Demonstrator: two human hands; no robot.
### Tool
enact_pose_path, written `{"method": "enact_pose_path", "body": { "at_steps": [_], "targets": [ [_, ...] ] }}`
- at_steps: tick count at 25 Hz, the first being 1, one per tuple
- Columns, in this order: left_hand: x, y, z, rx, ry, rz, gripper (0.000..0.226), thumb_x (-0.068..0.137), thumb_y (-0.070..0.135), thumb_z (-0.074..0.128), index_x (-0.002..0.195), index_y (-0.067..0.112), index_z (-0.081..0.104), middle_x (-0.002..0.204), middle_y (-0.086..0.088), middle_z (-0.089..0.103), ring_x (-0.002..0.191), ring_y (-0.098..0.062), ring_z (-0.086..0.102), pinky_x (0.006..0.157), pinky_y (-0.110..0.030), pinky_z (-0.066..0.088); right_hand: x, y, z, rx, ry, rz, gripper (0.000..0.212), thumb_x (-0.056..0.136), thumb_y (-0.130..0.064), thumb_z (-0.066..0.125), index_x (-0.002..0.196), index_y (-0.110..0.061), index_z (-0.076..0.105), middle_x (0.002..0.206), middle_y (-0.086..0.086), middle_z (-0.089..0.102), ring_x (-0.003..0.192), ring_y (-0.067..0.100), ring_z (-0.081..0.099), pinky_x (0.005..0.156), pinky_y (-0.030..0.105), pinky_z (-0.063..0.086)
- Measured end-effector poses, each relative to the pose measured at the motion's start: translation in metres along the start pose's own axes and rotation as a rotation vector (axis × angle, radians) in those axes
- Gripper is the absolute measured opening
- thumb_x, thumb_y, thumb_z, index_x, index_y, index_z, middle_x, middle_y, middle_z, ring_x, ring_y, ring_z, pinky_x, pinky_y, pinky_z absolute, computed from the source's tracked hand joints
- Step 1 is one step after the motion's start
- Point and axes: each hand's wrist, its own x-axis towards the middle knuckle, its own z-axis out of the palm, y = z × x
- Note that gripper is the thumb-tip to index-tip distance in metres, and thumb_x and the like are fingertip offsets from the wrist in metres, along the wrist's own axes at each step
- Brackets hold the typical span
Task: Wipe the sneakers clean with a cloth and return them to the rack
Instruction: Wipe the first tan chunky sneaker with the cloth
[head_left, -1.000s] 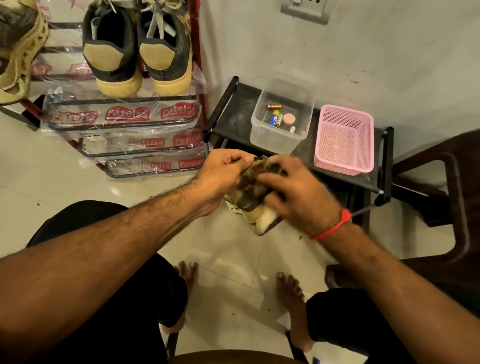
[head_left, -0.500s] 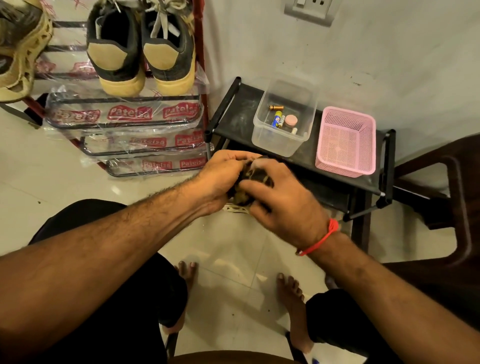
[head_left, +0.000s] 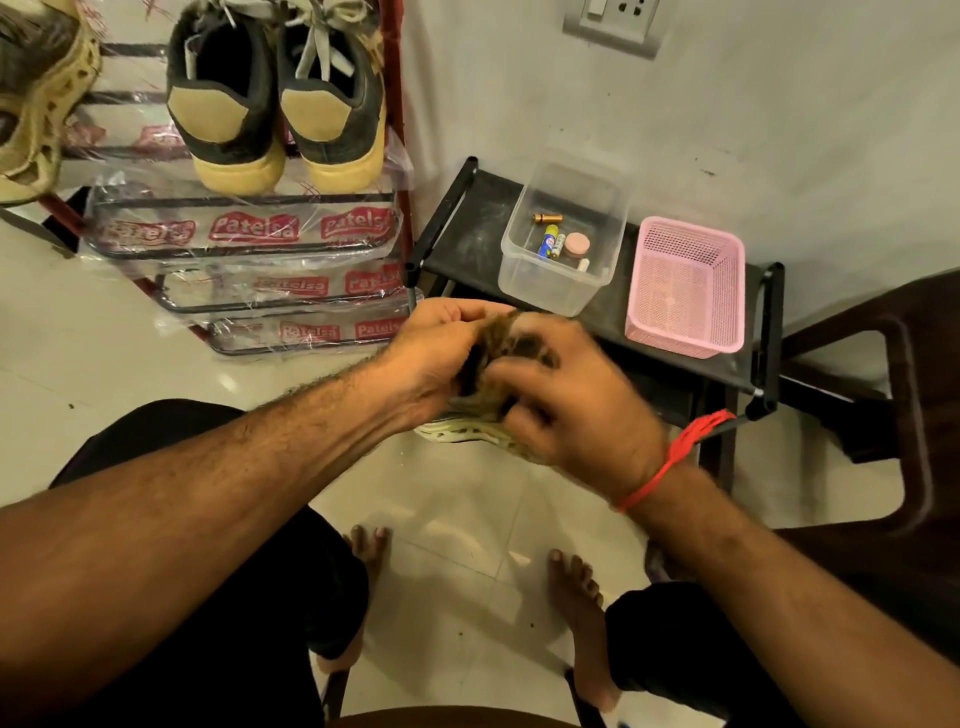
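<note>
Left hand (head_left: 436, 353) curled round sneaker (head_left: 467, 428), holding it above floor at scene centre. Right hand (head_left: 576, 410) pinches dark cloth (head_left: 511, 345) against sneaker's upper, fingers bent, blurred. Only pale lattice sole shows below hands. Far left: shoe rack (head_left: 249, 228) with dark pair (head_left: 275, 98) on top shelf, matching lattice sneaker (head_left: 36, 104) at edge. Far right: black stand (head_left: 467, 228) bearing clear tub (head_left: 563, 244) and pink basket (head_left: 685, 286).
</note>
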Motion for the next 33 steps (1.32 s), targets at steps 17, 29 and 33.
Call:
{"method": "enact_pose_path", "body": {
  "at_steps": [17, 29, 33],
  "targets": [
    [0.002, 0.006, -0.002, 0.129, 0.033, 0.007, 0.024, 0.099, 0.006, 0.058, 0.117, 0.004, 0.074, 0.111, -0.013, 0.076, 0.111, -0.028, 0.07, 0.096, -0.043, 0.058, 0.008, 0.026, -0.038, 0.366, 0.13, 0.509, 0.022, 0.088, -0.032, 0.059, 0.108, -0.03, 0.068, 0.113, 0.003, 0.062, 0.102, -0.001, 0.055, 0.09, 0.011, 0.043],
    [0.009, 0.007, 0.0, -0.089, 0.22, -0.023, 0.024, 0.098, 0.001, 0.059, 0.119, 0.003, 0.071, 0.096, -0.013, 0.073, 0.081, -0.021, 0.069, 0.077, -0.038, 0.06, 0.002, 0.005, -0.004, -0.063, -0.028, 0.077, 0.03, 0.083, -0.008, 0.063, 0.111, 0.0, 0.065, 0.11, 0.018, 0.061, 0.099, 0.034, 0.059, 0.086, 0.046, 0.053],
    [0.014, 0.012, -0.005, -0.212, 0.325, 0.034, 0.027, 0.095, -0.004, 0.06, 0.12, 0.001, 0.07, 0.101, -0.013, 0.073, 0.089, -0.021, 0.07, 0.076, -0.031, 0.06, -0.016, -0.025, 0.029, -0.068, -0.21, -0.032, 0.02, 0.089, -0.013, 0.062, 0.105, -0.003, 0.068, 0.105, 0.017, 0.062, 0.09, 0.034, 0.061, 0.074, 0.045, 0.056]
  ]
}}
